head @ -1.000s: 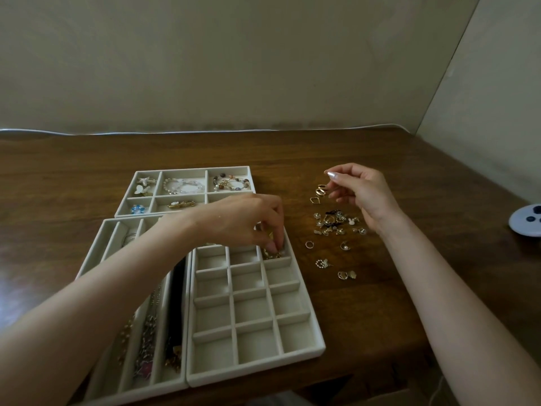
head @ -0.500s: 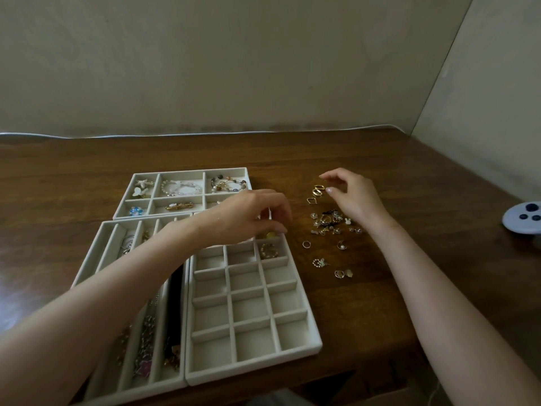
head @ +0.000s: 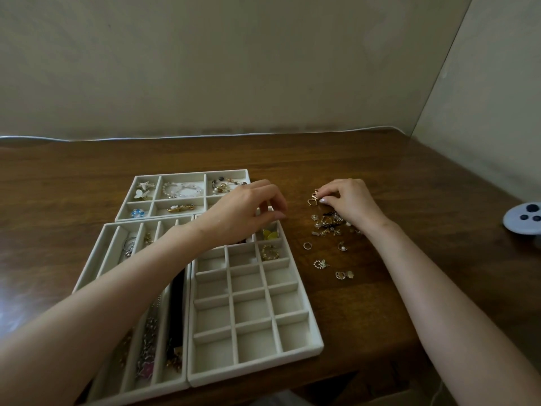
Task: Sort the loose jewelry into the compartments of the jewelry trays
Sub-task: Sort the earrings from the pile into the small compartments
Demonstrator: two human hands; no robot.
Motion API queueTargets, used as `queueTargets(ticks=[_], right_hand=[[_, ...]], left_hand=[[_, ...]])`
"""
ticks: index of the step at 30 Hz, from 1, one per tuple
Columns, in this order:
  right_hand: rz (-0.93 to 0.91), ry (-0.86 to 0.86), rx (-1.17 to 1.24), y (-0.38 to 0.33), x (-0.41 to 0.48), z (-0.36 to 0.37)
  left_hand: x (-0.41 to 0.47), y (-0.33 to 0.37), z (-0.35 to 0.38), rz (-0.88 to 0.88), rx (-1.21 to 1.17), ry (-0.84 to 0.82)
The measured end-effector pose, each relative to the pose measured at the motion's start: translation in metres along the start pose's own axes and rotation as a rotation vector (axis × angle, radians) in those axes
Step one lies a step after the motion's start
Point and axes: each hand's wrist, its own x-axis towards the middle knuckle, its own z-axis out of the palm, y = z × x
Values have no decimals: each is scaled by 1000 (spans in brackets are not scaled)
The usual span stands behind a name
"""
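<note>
Head view

- Three pale trays sit together on the brown tabletop [head: 380, 162]: a far tray [head: 190, 174] with six compartments, a long-slot tray [head: 131, 223] at near left, and a grid tray [head: 254, 367] touching its right side.
- The far tray holds brooches and beaded bracelets. The long-slot tray holds chains and a dark strap.
- Most of the grid tray is bare. A yellow piece [head: 269, 234] lies in its far right compartment, and a beaded hoop [head: 269, 252] lies in the one just nearer.
- The left hand [head: 248, 212] hovers over the far end of the grid tray. Its fingers are curled, with the thumb tip close to the forefinger. I cannot tell whether this grip holds anything.
- Loose jewelry [head: 326, 225] lies heaped on the tabletop right of the grid tray, with a few single pieces scattered nearer.
- The right hand [head: 351, 203] rests low at the far end of the heap. Its grip is narrow, fingertips pinching gold earrings [head: 313, 197] that touch the tabletop.
- A white round device [head: 524, 219] with dark buttons sits at the right edge, well apart from the rest.
</note>
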Motion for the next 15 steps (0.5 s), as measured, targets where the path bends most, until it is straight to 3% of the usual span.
queueTargets(ticks=[5, 15], right_hand=[[-23, 67, 15, -4, -1, 1], [-21, 28, -67, -11, -2, 4]], left_hand=[[0, 0, 1, 1, 5, 12], [0, -2, 1, 22, 24, 22]])
